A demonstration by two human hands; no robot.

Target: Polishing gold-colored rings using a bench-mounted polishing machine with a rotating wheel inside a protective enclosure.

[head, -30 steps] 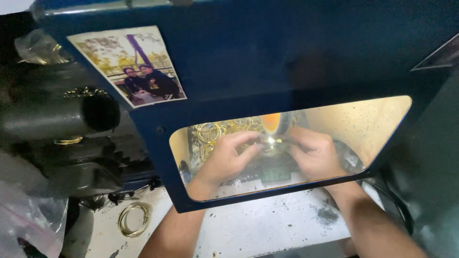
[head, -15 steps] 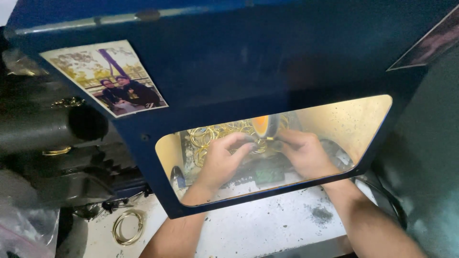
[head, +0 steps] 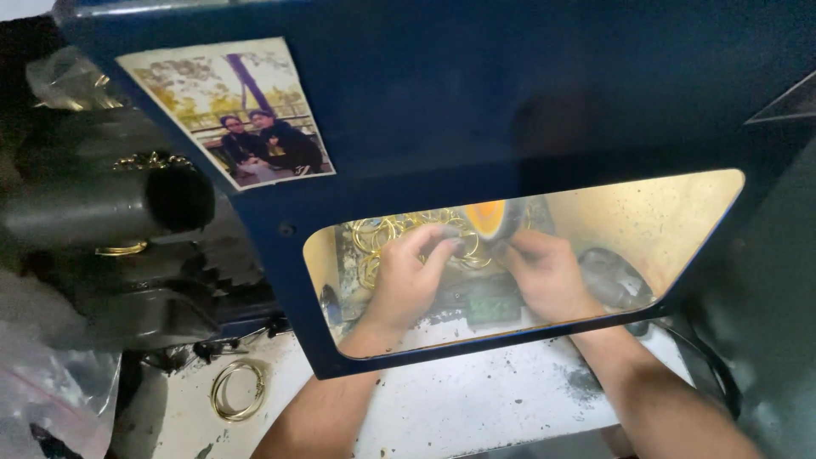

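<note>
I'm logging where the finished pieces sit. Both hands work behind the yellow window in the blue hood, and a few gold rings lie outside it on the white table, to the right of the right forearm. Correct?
Not quite. The head view shows the gold rings outside the window on the white table, but left of the left hand, not right of the right hand.

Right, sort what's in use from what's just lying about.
In use:
left hand
right hand
orange wheel
blue shield window

Lying about:
brass rings on the bench
brass rings behind the hands
photograph
plastic bag
</note>
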